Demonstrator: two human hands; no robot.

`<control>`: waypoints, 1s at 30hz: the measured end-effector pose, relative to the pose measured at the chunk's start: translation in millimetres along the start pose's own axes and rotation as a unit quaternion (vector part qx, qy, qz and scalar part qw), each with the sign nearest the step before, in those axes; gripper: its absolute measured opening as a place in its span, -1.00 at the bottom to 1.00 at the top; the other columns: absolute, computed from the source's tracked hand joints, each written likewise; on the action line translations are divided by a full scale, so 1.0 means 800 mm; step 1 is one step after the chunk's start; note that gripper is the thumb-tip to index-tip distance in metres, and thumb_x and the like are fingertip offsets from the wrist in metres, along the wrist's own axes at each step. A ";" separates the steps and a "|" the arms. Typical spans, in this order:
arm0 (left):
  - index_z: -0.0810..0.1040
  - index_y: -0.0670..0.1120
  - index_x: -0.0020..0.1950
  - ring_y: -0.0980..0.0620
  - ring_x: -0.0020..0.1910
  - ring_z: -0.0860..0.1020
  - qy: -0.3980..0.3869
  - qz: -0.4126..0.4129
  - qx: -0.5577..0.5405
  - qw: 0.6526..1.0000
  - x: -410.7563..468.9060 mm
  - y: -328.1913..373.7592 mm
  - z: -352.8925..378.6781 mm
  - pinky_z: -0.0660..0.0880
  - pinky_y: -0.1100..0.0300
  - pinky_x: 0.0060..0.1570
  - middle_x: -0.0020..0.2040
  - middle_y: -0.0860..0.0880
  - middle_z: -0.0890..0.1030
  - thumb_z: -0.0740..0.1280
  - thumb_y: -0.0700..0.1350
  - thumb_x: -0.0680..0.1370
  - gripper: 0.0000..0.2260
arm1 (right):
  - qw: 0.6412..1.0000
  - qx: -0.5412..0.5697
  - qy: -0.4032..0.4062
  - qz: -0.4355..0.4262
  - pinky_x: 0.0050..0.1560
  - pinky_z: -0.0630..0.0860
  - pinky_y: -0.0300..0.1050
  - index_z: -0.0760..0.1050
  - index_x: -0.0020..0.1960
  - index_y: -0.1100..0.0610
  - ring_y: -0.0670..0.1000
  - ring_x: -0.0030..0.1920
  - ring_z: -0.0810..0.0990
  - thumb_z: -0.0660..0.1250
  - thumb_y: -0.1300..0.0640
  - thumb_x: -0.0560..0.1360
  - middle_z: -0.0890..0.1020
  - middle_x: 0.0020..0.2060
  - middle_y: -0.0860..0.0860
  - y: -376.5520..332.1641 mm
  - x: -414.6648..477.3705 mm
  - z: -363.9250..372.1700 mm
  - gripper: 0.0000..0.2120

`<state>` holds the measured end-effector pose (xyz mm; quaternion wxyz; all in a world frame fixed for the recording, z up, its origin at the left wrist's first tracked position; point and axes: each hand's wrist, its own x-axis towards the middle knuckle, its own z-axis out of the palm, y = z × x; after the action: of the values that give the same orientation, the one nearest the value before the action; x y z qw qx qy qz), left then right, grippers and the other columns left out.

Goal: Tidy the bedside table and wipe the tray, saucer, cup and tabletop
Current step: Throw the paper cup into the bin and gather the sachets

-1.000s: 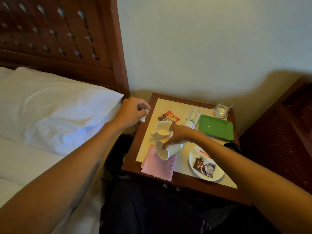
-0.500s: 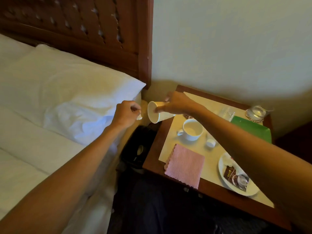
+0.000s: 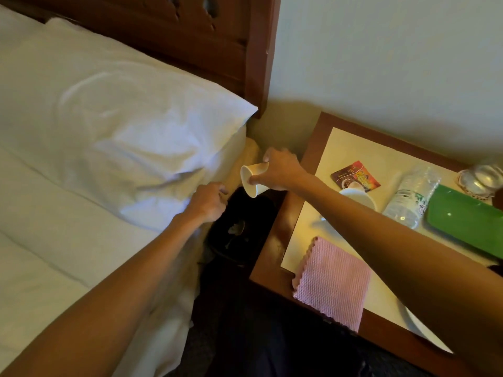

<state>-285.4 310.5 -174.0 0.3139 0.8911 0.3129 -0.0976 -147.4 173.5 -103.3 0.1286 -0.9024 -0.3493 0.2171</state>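
My right hand point(image 3: 280, 172) grips a small white paper cup point(image 3: 254, 180) and holds it tilted, mouth down and to the left, above a black waste bin point(image 3: 242, 213) in the gap between bed and bedside table point(image 3: 272, 240). My left hand point(image 3: 208, 202) hovers over the bin's left rim with its fingers curled shut; nothing shows between them. On the table lie a pink cloth point(image 3: 332, 284) at the front edge, a green tray point(image 3: 468, 224) and a white ceramic cup point(image 3: 356, 197), half hidden behind my right forearm. A white saucer's rim point(image 3: 413, 322) peeks out below that arm.
A snack sachet point(image 3: 355, 178), a plastic water bottle point(image 3: 411, 197) and a glass on a coaster point(image 3: 481, 180) sit at the back of the table. A pale crumpled scrap point(image 3: 236, 228) lies inside the bin. A white pillow point(image 3: 122, 118) and the wooden headboard point(image 3: 217, 36) fill the left.
My right hand has carried the paper cup off the table leftward and tipped it over the bin. My left hand dropped toward the bin; the small white item it pinched is no longer visible.
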 end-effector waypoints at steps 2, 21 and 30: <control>0.62 0.00 0.11 -0.11 0.12 0.60 0.007 -0.003 -0.003 1.000 -0.002 -0.010 -0.011 0.54 0.09 0.11 0.15 -0.11 0.64 0.34 -0.18 0.51 -0.79 | 0.999 -0.024 -0.028 0.006 0.34 0.37 0.14 0.36 0.38 0.20 0.20 0.30 0.43 0.44 -0.20 0.44 0.48 0.30 0.18 -0.002 0.011 0.020 -0.31; 0.64 0.05 0.01 0.02 -0.04 0.61 0.099 0.147 -0.077 0.981 -0.088 0.111 -0.060 0.49 0.21 0.04 -0.05 0.04 0.63 0.29 -0.18 0.59 -0.83 | 0.999 -0.007 0.019 -0.036 0.04 0.60 0.05 0.59 -0.01 0.05 0.08 -0.03 0.64 0.38 -0.11 0.48 0.68 -0.04 0.02 0.020 -0.135 -0.083 -0.76; 0.66 0.05 -0.01 0.09 -0.20 0.63 0.090 0.303 -0.099 0.944 -0.161 0.307 -0.002 0.58 0.09 -0.01 -0.12 0.08 0.68 0.36 -0.13 0.52 -0.88 | 0.990 0.017 0.130 0.043 0.06 0.58 -0.01 0.65 0.00 0.08 0.00 -0.01 0.64 0.41 -0.05 0.49 0.69 -0.02 -0.03 0.156 -0.303 -0.176 -0.79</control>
<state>-234.9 98.4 -2.8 0.3856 0.9134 0.0634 0.1143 -168.1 -94.5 44.4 0.1792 -0.9346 -0.2870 0.1093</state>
